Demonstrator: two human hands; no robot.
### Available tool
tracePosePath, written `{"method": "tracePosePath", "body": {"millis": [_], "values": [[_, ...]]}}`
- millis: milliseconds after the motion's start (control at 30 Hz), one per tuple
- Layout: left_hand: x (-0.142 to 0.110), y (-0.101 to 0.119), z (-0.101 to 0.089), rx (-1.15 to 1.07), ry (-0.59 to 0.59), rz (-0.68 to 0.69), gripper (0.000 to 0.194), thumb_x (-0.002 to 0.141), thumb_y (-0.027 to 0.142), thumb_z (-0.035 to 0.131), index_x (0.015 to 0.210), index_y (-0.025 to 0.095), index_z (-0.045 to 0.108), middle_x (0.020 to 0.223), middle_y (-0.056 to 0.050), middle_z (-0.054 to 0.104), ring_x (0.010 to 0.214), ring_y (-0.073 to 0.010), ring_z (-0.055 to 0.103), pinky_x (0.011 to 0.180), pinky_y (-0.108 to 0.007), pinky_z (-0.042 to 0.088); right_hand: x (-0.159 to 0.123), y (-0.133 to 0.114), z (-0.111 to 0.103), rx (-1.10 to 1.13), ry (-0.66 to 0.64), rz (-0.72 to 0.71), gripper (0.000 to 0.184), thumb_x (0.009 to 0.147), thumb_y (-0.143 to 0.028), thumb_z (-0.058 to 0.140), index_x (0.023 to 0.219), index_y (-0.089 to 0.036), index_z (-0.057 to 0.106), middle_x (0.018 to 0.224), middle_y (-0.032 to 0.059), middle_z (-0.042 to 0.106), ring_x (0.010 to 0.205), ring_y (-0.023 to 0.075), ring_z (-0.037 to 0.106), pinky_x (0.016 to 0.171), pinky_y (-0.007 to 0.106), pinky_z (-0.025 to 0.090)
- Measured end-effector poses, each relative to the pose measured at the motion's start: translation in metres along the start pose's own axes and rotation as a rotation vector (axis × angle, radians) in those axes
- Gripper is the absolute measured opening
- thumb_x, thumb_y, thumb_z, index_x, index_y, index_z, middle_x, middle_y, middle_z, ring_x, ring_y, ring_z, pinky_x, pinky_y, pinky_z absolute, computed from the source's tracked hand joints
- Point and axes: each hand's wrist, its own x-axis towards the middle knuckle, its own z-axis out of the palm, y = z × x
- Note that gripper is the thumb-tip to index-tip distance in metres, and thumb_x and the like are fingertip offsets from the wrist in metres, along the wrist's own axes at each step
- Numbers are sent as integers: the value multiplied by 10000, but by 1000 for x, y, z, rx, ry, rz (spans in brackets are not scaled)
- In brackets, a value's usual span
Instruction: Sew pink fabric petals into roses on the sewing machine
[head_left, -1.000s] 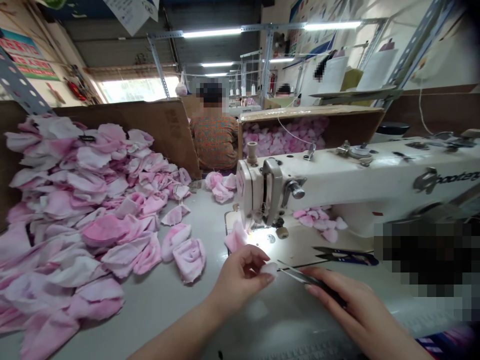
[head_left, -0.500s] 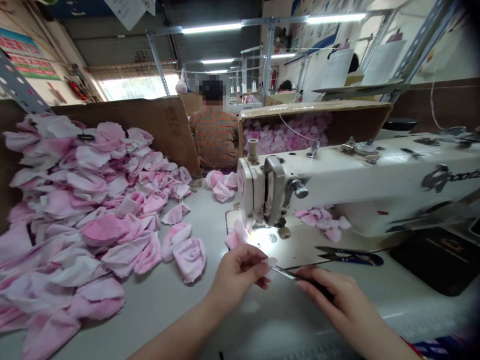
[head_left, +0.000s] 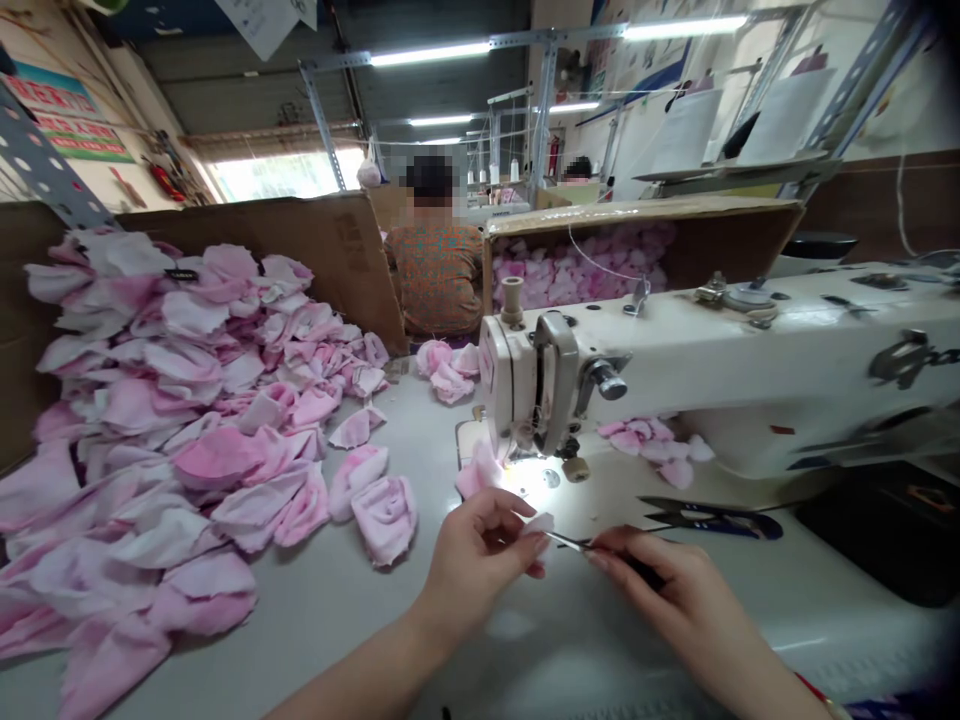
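Note:
My left hand [head_left: 480, 558] pinches a small pale pink fabric piece [head_left: 538, 523] between thumb and fingers, just in front of the sewing machine [head_left: 712, 370]. My right hand [head_left: 675, 610] is closed on thin metal tweezers [head_left: 574, 543], and their tips touch the fabric piece. Both hands hover low over the grey table [head_left: 570, 650], near the lit needle area [head_left: 544, 478]. Another pink petal [head_left: 480, 468] lies by the presser foot.
A large heap of pink fabric petals [head_left: 172, 440] fills the left side, backed by a cardboard wall [head_left: 300, 240]. Thread snips [head_left: 712, 518] lie right of the needle. A cardboard box of petals [head_left: 600, 265] stands behind the machine. A person in an orange patterned top [head_left: 435, 275] sits beyond.
My right hand has drawn the tweezers leftward until their tips meet the fabric piece in my left hand. The view has shifted slightly.

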Motion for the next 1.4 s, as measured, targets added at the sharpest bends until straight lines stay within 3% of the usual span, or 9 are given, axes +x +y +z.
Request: {"method": "tracePosePath", "body": {"millis": [100, 233, 367, 500, 633, 733, 967, 1200, 1400], "values": [[-1, 8, -9, 336, -10, 161, 152, 759, 254, 564, 878, 161, 549, 719, -22, 586, 646, -153, 590, 598, -284, 493, 3, 13, -3, -134, 67, -50, 273, 840, -401, 396, 808, -227, 603, 783, 18, 647, 671, 147, 593, 608, 225, 441], [8, 24, -31, 1099, 15, 705, 173, 840, 157, 428, 865, 151, 599, 885, -97, 608, 878, -220, 534, 770, -367, 429, 23, 30, -19, -478, 113, -38, 322, 835, -456, 363, 782, -246, 602, 700, 14, 638, 618, 180, 588, 538, 267, 404], [30, 19, -46, 1511, -307, 957, 237, 850, 76, 357, 841, 119, 590, 874, -107, 613, 917, -217, 515, 875, -385, 371, 59, 27, -34, -580, -166, 7, 265, 814, -410, 402, 706, -253, 587, 598, -18, 592, 558, 160, 546, 484, 244, 327], [47, 6, -52, 1576, -425, 936, 214, 837, 88, 364, 925, 112, 557, 861, -93, 600, 895, -206, 509, 870, -388, 375, 96, 15, -40, -450, -398, 19, 192, 752, -328, 453, 644, -213, 563, 609, -7, 562, 593, 143, 510, 502, 231, 281], [53, 8, -54, 1525, -394, 763, 161, 803, 207, 438, 879, 149, 568, 780, -55, 580, 724, -181, 512, 680, -316, 444, 113, 13, -36, -281, -536, 131, 182, 701, -343, 483, 613, -192, 532, 501, -24, 481, 489, 111, 422, 468, 223, 252], [53, 7, -52, 1471, -317, 736, 153, 788, 180, 436, 847, 183, 577, 765, -32, 577, 696, -172, 514, 612, -290, 437, 113, 19, -32, -219, -555, 143, 198, 704, -337, 464, 578, -187, 497, 480, -35, 446, 458, 96, 379, 454, 217, 245], [45, -15, -42, 1409, -80, 943, 237, 816, 111, 372, 996, 117, 526, 825, -76, 595, 772, -190, 534, 686, -324, 447, 113, 30, -32, -138, -516, 313, 298, 744, -392, 405, 525, -195, 452, 419, -48, 385, 411, 91, 348, 451, 226, 250], [46, -10, -39, 1323, 49, 878, 187, 804, 86, 350, 853, 129, 526, 626, -29, 529, 630, -153, 511, 575, -247, 414, 111, 25, -17, -232, -560, 137, 245, 755, -318, 402, 549, -187, 424, 512, -28, 480, 465, 89, 411, 445, 216, 245], [48, -14, -40, 1415, 77, 902, 229, 842, 122, 296, 760, 144, 509, 600, -26, 504, 532, -148, 458, 501, -256, 352, 109, 28, -4, -368, -569, 47, 163, 718, -173, 430, 555, -173, 448, 593, 18, 527, 548, 123, 453, 477, 246, 215]]}}
